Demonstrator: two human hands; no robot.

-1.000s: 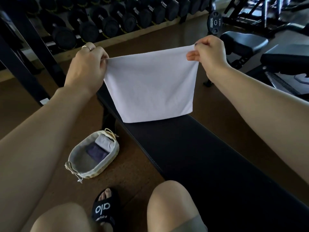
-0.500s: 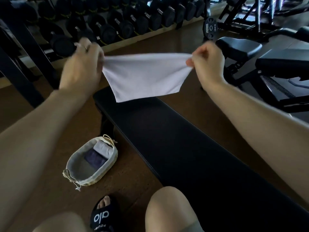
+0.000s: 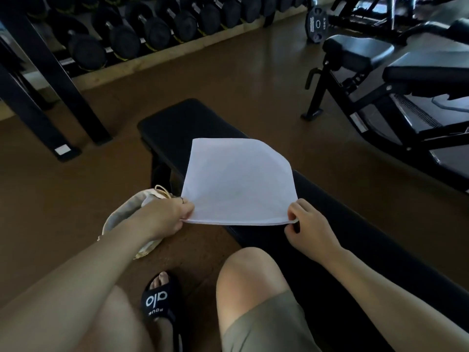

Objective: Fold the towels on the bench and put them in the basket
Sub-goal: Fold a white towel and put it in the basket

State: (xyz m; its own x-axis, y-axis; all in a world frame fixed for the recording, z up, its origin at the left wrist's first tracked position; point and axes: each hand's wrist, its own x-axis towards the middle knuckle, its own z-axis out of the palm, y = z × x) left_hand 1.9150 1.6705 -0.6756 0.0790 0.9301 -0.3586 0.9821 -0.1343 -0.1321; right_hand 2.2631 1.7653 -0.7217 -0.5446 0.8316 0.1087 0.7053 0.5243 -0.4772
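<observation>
A white towel (image 3: 238, 181) lies spread over the black bench (image 3: 172, 123), its far part flat on the pad and its near edge lifted slightly. My left hand (image 3: 167, 217) pinches the near left corner. My right hand (image 3: 307, 224) pinches the near right corner. The cream basket (image 3: 119, 219) sits on the floor left of the bench, mostly hidden behind my left forearm; its contents are hidden.
A dumbbell rack (image 3: 142, 34) runs along the back left with a black frame leg (image 3: 63, 148) on the floor. Another padded bench machine (image 3: 380, 72) stands at the right. My knees and a black sandal (image 3: 157, 301) are at the bottom.
Both hands came down and toward me with the towel, from held up in the air to laid flat across the bench. My left arm now covers most of the basket.
</observation>
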